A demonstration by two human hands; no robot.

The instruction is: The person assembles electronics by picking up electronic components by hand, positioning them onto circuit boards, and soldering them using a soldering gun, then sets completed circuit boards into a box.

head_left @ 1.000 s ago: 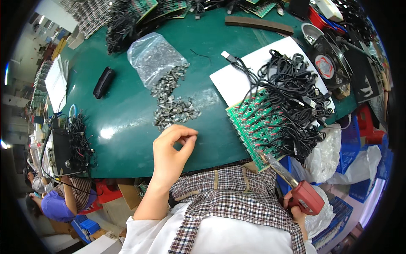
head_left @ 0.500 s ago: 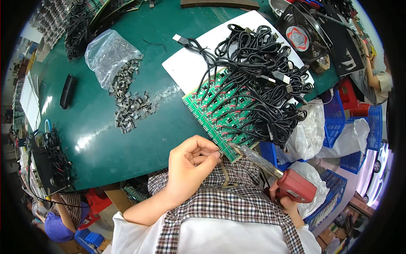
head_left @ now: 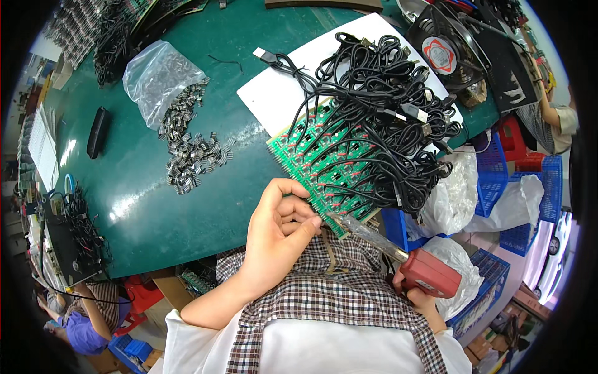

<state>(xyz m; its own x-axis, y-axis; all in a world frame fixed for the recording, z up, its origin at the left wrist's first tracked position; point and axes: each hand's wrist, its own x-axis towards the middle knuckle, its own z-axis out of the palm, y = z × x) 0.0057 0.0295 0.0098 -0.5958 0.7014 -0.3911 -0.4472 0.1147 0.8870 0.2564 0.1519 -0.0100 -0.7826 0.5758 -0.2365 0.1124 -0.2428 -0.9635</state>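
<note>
A green circuit board panel (head_left: pixel 298 163) lies at the table's front edge, with black cables running from it. My left hand (head_left: pixel 274 227) is at its near left edge, fingers curled and thumb tip against the edge. Whatever small piece sits under the thumb is too hidden to name. My right hand (head_left: pixel 423 301) grips a red soldering gun (head_left: pixel 433 273) from below. The gun's long wrapped barrel (head_left: pixel 374 238) points up and left, its tip at the board's edge beside my left thumb.
Black USB cables (head_left: pixel 386 118) lie bundled over the board and a white sheet (head_left: pixel 265 93). Small metal connectors (head_left: pixel 187 156) spill from a clear plastic bag (head_left: pixel 159 78) on the green table (head_left: pixel 149 230). A black fan (head_left: pixel 445 53) stands back right; blue crates (head_left: pixel 492 168) are at the right.
My left hand has shifted slightly up along the board's edge, and its index finger has lifted away from the thumb. The soldering gun has moved a little left, its tip closer to the thumb.
</note>
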